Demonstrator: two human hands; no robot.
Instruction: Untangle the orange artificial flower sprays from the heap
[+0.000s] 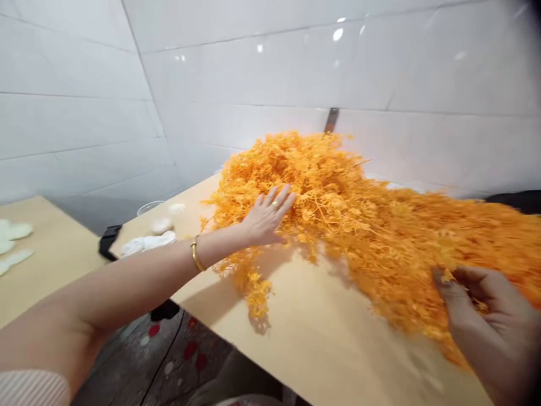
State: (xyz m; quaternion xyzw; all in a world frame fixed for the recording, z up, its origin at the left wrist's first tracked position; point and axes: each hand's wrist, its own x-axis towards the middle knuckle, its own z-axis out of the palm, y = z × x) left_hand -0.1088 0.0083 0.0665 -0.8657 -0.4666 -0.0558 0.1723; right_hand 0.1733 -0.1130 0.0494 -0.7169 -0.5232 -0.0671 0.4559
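A large heap of fluffy orange dried flowers (296, 169) covers the back of the light wooden table (304, 316) and stretches off to the right. My left hand (268, 217) lies against the front of the heap with its fingers spread, holding nothing. A gold bangle circles that wrist, and a ring shows on one finger. On the right, my right hand (490, 321) is closed in a pinch on a small orange flower sprig (448, 275), close in front of the heap. A loose orange clump (257, 296) hangs apart at the heap's lower left.
White items (147, 242) lie at the table's left end beside a black corner piece (110, 241). Another wooden table (54, 248) with pale flat pieces (12, 237) stands at left. A white tiled wall (253, 73) rises behind. Red spots mark the dark floor (169, 349).
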